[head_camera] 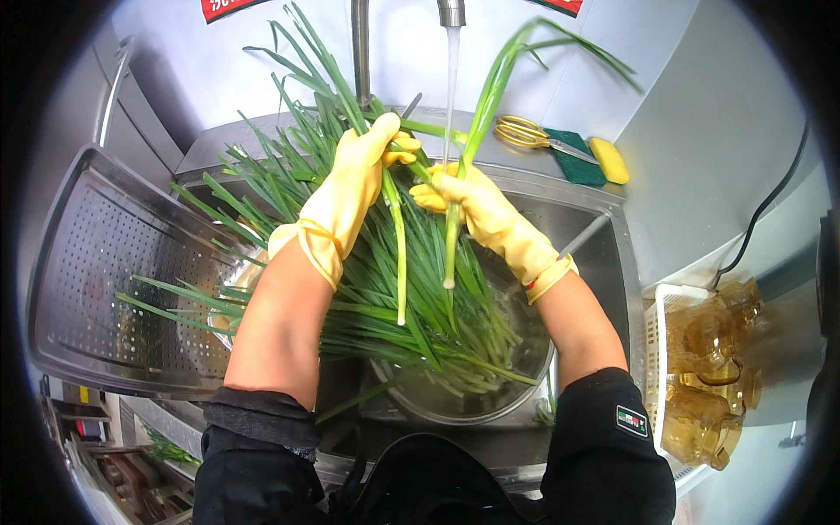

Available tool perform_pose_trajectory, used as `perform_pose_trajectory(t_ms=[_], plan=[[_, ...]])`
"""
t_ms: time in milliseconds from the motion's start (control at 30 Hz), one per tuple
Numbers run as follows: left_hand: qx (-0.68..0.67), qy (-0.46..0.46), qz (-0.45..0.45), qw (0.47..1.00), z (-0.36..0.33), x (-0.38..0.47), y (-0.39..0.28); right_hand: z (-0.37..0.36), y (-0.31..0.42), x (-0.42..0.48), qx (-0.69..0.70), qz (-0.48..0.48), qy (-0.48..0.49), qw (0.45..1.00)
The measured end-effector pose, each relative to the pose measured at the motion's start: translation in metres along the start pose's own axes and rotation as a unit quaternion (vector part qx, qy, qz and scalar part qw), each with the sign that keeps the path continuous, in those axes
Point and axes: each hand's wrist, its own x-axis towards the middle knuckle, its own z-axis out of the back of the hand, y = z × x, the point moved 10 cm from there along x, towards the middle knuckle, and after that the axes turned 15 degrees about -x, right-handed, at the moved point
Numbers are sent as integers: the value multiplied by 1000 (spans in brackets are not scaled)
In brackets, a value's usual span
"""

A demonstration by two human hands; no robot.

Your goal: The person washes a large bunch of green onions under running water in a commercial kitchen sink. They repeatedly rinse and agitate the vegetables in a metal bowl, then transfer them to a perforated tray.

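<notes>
Both my hands wear yellow rubber gloves. My left hand (364, 164) grips a green onion (399, 256), its pale root end hanging down. My right hand (459, 197) is closed around another green onion (489, 105), whose leaves rise and bend to the right while its white end points down. Water runs from the faucet (451, 13) onto or just behind my right hand. Below lies a large heap of long green onions (420, 282), with root ends in a round metal bowl (479, 420) of water. The bowl stands in the stainless steel sink (590, 262).
A perforated metal tray (131, 282) leans at the left. Gold-handled scissors (525, 133), a green scouring pad (574, 161) and a yellow sponge (609, 161) lie on the back ledge. To the right, a white plastic basket (658, 367) holds amber glass pitchers (699, 420).
</notes>
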Motion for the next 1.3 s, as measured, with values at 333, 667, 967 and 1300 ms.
perform_pose_trajectory(t_ms=[333, 667, 967, 1300], plan=[[-34, 15, 144, 989, -10, -32, 37, 14, 2, -23, 125, -55, -33, 990], [-209, 41, 156, 965, -50, -35, 68, -10, 14, -41, 0, -33, 30, 999], [-109, -48, 8, 993, -40, -40, 44, 8, 24, -26, -3, 24, -34, 999], [-131, -130, -47, 982, 14, -66, 3, 74, 9, -8, 149, 61, -226, 961]])
